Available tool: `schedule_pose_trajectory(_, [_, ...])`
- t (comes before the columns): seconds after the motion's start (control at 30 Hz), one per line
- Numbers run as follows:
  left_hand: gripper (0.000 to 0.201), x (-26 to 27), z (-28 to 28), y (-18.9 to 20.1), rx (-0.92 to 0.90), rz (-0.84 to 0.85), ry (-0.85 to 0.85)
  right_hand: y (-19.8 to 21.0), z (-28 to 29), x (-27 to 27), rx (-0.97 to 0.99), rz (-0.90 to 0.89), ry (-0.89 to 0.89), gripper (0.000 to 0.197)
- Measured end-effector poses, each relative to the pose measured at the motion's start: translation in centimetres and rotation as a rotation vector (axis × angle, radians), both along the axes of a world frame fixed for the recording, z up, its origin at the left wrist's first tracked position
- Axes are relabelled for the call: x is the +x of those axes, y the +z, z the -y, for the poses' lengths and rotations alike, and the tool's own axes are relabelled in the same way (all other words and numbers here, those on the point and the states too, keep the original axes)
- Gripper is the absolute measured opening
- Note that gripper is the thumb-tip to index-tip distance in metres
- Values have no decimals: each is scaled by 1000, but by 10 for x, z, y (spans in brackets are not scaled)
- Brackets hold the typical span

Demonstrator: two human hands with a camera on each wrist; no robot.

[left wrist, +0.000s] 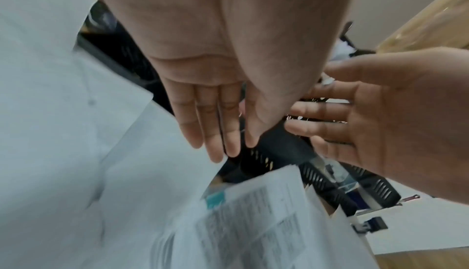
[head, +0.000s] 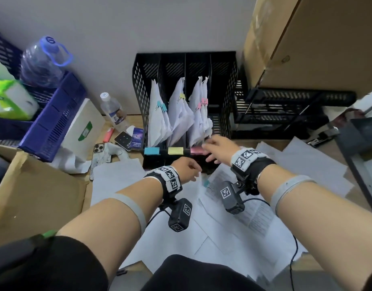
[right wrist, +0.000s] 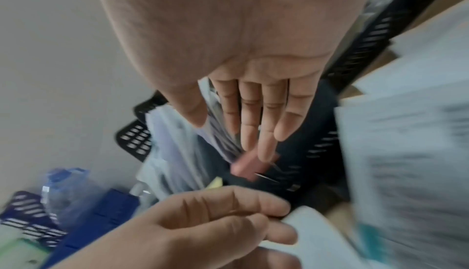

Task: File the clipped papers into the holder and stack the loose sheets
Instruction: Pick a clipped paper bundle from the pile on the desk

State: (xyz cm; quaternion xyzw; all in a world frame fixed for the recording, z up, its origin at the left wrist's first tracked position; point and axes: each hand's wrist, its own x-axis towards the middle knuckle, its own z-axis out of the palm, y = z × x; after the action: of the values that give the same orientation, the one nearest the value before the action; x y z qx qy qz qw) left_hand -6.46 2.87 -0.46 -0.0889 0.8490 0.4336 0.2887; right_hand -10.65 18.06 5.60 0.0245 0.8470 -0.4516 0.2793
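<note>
Two bare hands work over a desk strewn with loose white printed sheets. Nearest, at about 7 o'clock from the holder's pink tag, the left hand has its grip clenched on the corner of a white sheet, thumb against curled fingers; I judge it is lifting a bundle towards a slot, since a small teal binder clip lies just beside it on the papers. At 1 o'clock from it, the right hand reaches out with its grip released, fingers straight, over the pink tag, perhaps steadying or parting the filed papers. Farthest, the black perforated plastic file holder stands against the wall, three slots holding clipped white bundles, sorted by clip colour to match the front tags.

Only the right wrist view shows the pinch plainly; the left wrist view hides it but shows the right palm flat and empty.
</note>
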Motion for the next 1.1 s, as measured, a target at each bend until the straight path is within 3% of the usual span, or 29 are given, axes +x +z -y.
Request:
schedule_pose_trajectory(0.03, [11,3,-5,-13,-35,53,-15,-9,-9,9,52,21,0,20])
schedule_pose_trajectory(0.23, [56,26,-28,-69,-229,224,-141,-72,-74,74,370,266,84,18])
schedule_pose_trajectory(0.33, [50,32,-31,-85,-216,189,-87,-86,-87,98,361,297,34,36])
schedule_pose_trajectory(0.43, [37,33,-32,-91,-211,141,-71,-96,-92,106,352,241,-32,28])
schedule_pose_trajectory(0.6, [4,34,-28,-82,-104,93,4,-101,-97,100,342,166,-164,24])
schedule_pose_trajectory(0.8, [22,35,-15,-57,-94,-41,70,-88,-96,81,377,40,-232,47])
schedule_pose_trajectory(1.1, [18,49,59,-7,78,-63,193,-62,-50,57,342,-43,-103,74])
